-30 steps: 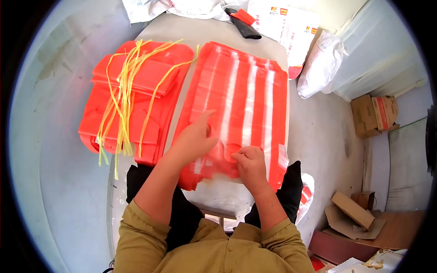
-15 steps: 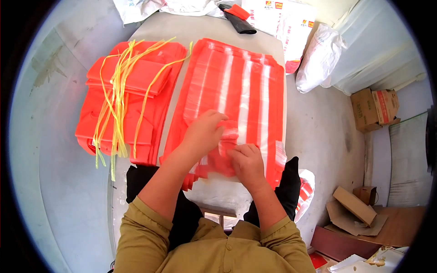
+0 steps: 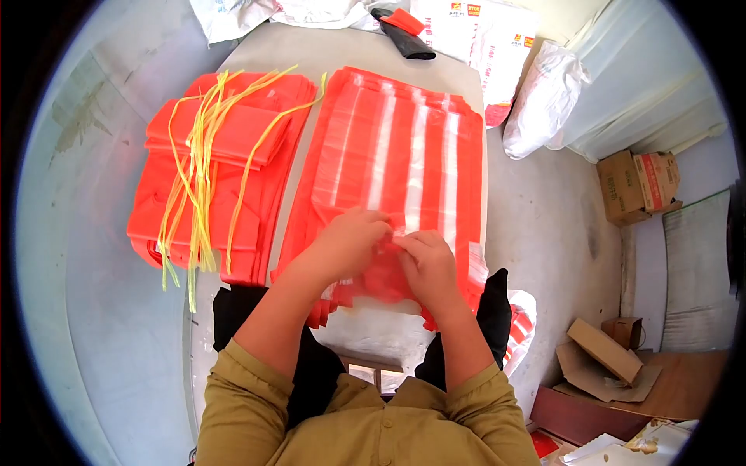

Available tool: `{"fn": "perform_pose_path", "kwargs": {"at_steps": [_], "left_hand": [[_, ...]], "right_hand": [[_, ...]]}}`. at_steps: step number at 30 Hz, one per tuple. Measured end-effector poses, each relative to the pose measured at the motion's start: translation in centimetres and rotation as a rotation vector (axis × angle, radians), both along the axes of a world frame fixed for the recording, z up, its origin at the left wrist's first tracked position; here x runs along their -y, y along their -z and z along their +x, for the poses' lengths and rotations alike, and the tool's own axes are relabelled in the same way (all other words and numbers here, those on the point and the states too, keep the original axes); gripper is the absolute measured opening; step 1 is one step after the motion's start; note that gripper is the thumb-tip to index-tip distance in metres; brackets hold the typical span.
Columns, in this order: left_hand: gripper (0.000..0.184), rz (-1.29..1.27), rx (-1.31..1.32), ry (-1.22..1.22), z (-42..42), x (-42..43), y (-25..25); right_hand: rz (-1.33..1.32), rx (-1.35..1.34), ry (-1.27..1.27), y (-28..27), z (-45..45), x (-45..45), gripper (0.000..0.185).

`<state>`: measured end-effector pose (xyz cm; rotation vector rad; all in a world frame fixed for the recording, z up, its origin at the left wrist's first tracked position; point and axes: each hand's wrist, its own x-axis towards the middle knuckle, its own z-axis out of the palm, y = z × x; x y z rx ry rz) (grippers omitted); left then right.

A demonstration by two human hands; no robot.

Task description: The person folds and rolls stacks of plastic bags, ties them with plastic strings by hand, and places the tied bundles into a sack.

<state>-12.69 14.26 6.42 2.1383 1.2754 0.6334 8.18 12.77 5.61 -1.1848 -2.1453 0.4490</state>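
Note:
A stack of red plastic bags with clear stripes (image 3: 392,147) lies flat on the table in front of me. Over its near end, my left hand (image 3: 356,239) has its fingers closed on the edge of a red plastic bag (image 3: 388,272). Close beside it, my right hand (image 3: 423,260) pinches the same bag between thumb and fingers. The fingertips of both hands nearly meet. Part of the bag is blurred and hidden by the hands. To the left sits a folded pile of red plastic bags (image 3: 268,198), with yellow plastic strips (image 3: 203,163) draped across it.
A black and red bundle (image 3: 408,35) and white printed sacks (image 3: 474,35) lie at the table's far end. A white rolled sack (image 3: 546,101) leans at the right. Cardboard boxes (image 3: 637,186) stand by the right wall. The wall (image 3: 116,233) runs close on the left.
My left hand has moved down slightly and my right hand up, bringing the fingertips together at the bag. The bag's loose part has shifted between them.

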Motion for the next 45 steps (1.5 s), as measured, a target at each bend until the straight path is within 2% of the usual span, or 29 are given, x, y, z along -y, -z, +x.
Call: {"fn": "perform_pose_path", "kwargs": {"at_steps": [6,9,12,14,16,17,20,24,26,30,35,39,41,45], "left_hand": [[0.024,-0.018,0.002,-0.038,0.7,-0.1,-0.4],[0.023,-0.053,-0.005,-0.061,0.8,-0.6,0.5],[0.022,-0.144,0.054,-0.098,0.7,-0.7,0.3],[0.022,-0.215,0.108,-0.114,0.7,-0.7,0.3],[0.022,-0.252,0.128,-0.122,0.7,-0.6,-0.2],[0.022,-0.27,0.136,-0.127,0.7,-0.6,-0.4],[0.012,-0.102,0.269,-0.129,0.8,-0.4,1.1],[0.012,-0.114,0.284,-0.119,0.7,-0.6,1.3],[0.011,-0.121,0.279,-0.111,0.6,-0.7,1.5],[0.012,-0.276,0.367,-0.129,0.5,-1.0,2.0],[0.017,-0.487,0.461,-0.206,0.3,-1.0,1.9],[0.02,-0.452,0.449,-0.205,0.2,-1.0,2.0],[0.021,-0.413,0.478,-0.206,0.2,-1.0,2.6],[0.021,-0.446,0.459,-0.213,0.1,-1.0,2.2]], "right_hand": [[-0.027,-0.03,-0.025,-0.8,-1.0,-1.4,0.02],[-0.029,-0.071,0.07,-1.4,-0.4,-1.2,0.021],[-0.179,-0.223,0.373,-0.9,3.5,-1.8,0.029],[-0.316,-0.401,0.478,1.4,7.5,-2.7,0.036],[-0.425,-0.512,0.543,0.8,8.3,-2.7,0.042],[-0.467,-0.532,0.554,0.5,8.6,-2.5,0.043],[-0.495,-0.453,0.493,0.9,9.4,-2.9,0.048],[-0.385,-0.336,0.434,2.7,9.7,-4.1,0.051],[-0.433,-0.347,0.447,2.2,9.4,-4.4,0.05],[-0.4,-0.35,0.463,2.0,9.0,-4.8,0.047],[-0.383,-0.393,0.439,1.9,8.7,-4.8,0.048],[-0.476,-0.463,0.481,1.6,8.5,-4.9,0.048],[-0.543,-0.594,0.508,0.5,7.8,-4.6,0.047],[-0.454,-0.678,0.498,1.2,7.8,-4.7,0.049]]}}
